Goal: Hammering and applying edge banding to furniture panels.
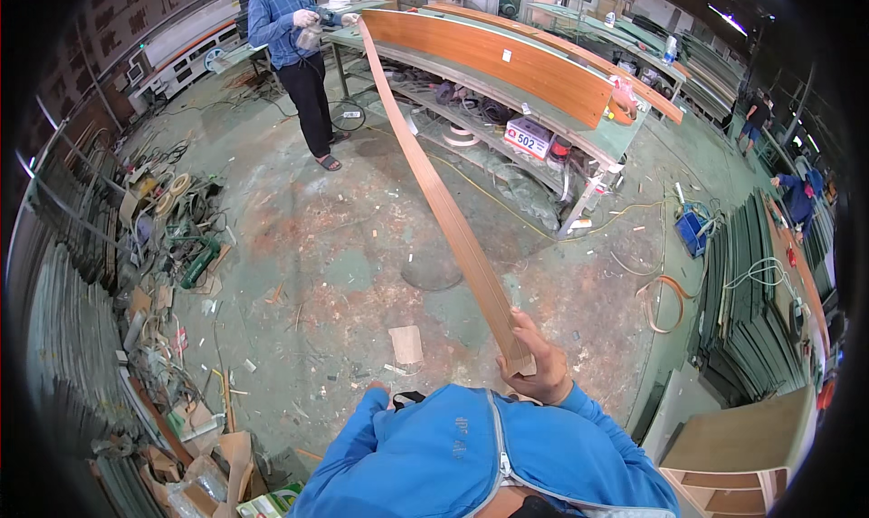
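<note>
My right hand (539,366) grips the near end of a long thin wood-coloured strip (434,187). The strip stretches away from me across the floor space to a person in a blue shirt (299,56) who holds its far end with gloved hands by a long workbench (507,110). A curved wood-faced panel (493,58) stands on edge on that bench. My left hand is hidden behind my blue sleeve (362,446); only the cuff shows low in the picture.
Scrap, tools and offcuts are piled along the left wall (172,237). Stacked green boards (756,310) and a wooden cabinet (738,455) stand at the right. A small board offcut (406,344) and a coiled strip (665,301) lie on the concrete floor. Other people work at the far right (797,196).
</note>
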`<control>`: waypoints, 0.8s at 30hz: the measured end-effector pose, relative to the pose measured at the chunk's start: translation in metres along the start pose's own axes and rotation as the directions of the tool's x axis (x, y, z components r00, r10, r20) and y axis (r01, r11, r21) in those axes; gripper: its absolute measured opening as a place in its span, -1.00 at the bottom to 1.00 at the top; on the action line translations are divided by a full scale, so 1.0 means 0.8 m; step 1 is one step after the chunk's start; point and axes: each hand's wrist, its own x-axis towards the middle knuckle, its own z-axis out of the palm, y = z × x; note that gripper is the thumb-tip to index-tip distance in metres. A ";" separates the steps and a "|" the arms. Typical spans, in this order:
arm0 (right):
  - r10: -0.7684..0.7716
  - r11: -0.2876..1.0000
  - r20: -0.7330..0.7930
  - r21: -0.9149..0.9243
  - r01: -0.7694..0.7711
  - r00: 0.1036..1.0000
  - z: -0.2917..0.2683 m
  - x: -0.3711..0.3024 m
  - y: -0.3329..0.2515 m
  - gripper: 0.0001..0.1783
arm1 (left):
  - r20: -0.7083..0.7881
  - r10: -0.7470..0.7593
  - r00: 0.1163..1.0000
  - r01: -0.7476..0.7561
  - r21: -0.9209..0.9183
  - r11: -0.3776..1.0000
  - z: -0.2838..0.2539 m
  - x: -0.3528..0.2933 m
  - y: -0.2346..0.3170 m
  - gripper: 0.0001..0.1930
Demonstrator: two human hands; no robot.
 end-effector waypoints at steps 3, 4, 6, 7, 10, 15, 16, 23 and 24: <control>0.016 1.000 -0.002 -0.023 -0.016 1.000 0.012 -0.002 -0.008 -0.31 | -0.008 0.071 0.997 -0.068 0.198 0.978 -0.036 0.025 0.036 -0.65; 0.017 1.000 -0.002 -0.021 -0.017 1.000 0.014 -0.001 -0.010 -0.31 | 0.117 0.048 0.992 -0.046 -0.027 0.999 -0.043 0.031 0.044 -0.64; 0.027 0.999 -0.034 -0.041 -0.028 0.999 0.016 0.001 -0.014 -0.31 | 0.240 0.047 0.970 0.014 -0.245 0.969 -0.045 0.036 0.043 -0.63; 0.030 0.999 -0.038 -0.034 -0.031 0.999 0.016 0.001 -0.015 -0.31 | 0.204 0.224 0.953 -0.210 -0.087 0.974 -0.038 0.039 0.037 -0.61; 0.063 0.997 -0.031 -0.048 -0.064 0.998 0.021 -0.007 -0.015 -0.33 | 0.192 0.270 0.944 -0.273 -0.009 0.962 -0.037 0.014 0.049 -0.58; 0.118 0.990 -0.037 -0.067 -0.121 0.992 0.019 -0.023 -0.019 -0.32 | 0.188 0.125 0.974 -0.133 0.029 0.991 -0.007 0.000 0.009 -0.56; 0.122 0.990 -0.039 -0.068 -0.125 0.992 0.019 -0.026 -0.019 -0.32 | 0.199 0.108 0.974 -0.119 0.046 0.992 -0.001 0.006 -0.004 -0.55; 0.200 0.979 -0.087 -0.013 -0.202 0.976 0.038 -0.049 -0.026 -0.31 | 0.266 -0.016 0.964 -0.025 0.152 0.988 -0.015 -0.003 -0.005 -0.52; 0.226 0.974 -0.098 -0.002 -0.227 0.969 0.035 -0.050 -0.027 -0.31 | 0.267 -0.018 0.964 -0.027 0.164 0.986 0.005 -0.021 -0.040 -0.52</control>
